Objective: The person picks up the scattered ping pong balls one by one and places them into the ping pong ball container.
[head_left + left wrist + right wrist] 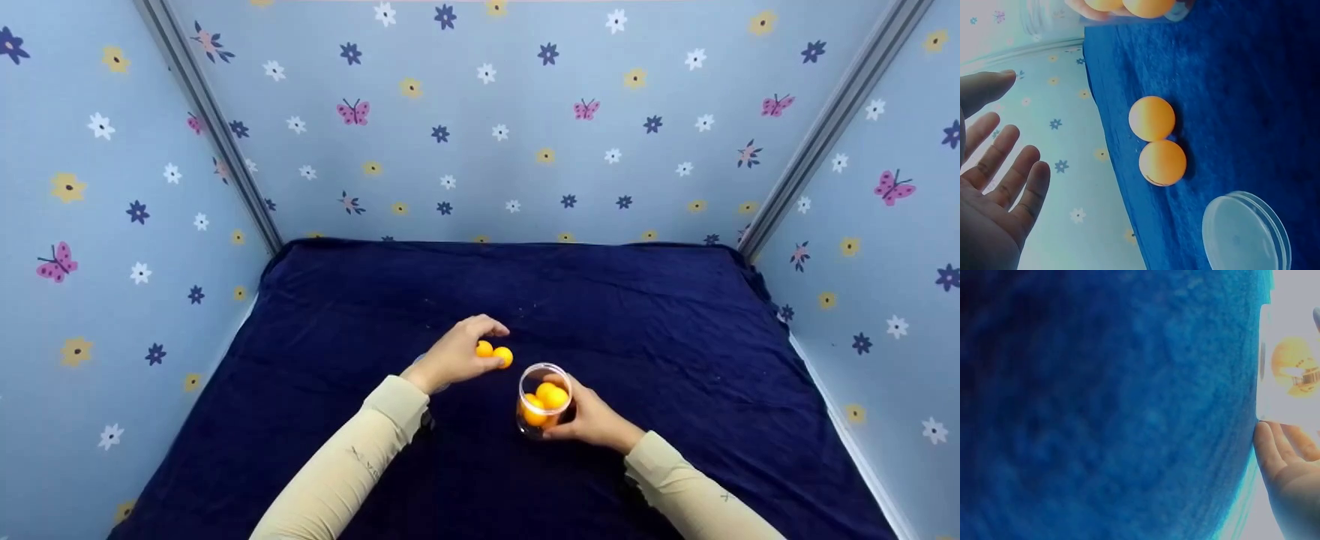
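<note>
My left hand [454, 355] hovers over two orange ping-pong balls [1158, 140] that lie side by side on the dark blue cloth. In the left wrist view its fingers are spread and relaxed, apart from the balls. My right hand [597, 421] grips a clear plastic jar [544, 367] round its side, thumb in front. Several orange ping-pong balls [546, 397] sit inside the jar, whose open mouth faces up. In the right wrist view, fingers [1266, 444] touch the jar's wall.
A clear round lid [1241, 236] lies on the cloth near the loose balls, mostly hidden behind my left wrist in the head view. Dark blue cloth [637, 300] covers the table. Flower-patterned panels [480, 112] stand behind and on both sides.
</note>
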Demonstrator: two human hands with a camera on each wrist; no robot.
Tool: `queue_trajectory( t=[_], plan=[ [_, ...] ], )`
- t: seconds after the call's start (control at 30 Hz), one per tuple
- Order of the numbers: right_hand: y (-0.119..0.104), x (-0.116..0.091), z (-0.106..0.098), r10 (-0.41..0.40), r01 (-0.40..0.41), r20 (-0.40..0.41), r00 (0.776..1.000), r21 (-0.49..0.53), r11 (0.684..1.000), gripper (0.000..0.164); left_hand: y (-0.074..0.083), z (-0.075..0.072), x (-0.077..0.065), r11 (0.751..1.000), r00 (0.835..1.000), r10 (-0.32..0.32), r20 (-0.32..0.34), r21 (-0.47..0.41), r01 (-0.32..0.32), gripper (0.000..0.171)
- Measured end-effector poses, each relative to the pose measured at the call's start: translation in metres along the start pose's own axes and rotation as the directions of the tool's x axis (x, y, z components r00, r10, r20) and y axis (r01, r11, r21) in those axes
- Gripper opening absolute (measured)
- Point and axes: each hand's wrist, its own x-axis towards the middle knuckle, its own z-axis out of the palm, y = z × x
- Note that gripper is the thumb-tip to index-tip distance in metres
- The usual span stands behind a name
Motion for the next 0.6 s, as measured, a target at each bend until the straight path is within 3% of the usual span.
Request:
queue_trajectory(
  t=[0.3,0.6],
  plan=[
    [0.0,0.002,0.0,0.005,-0.006,0.007,1.0,0.019,1.0,0.088,-0.019,0.003,-0.006,0.996,0.997,-0.082,0.005,-0.03,0.082,0.042],
    [0.0,0.002,-0.001,0.022,-0.022,0.016,1.0,0.028,0.999,0.089,-0.035,0.006,-0.009,0.994,0.994,-0.108,-0.007,-0.028,0.107,0.045]
  ],
)
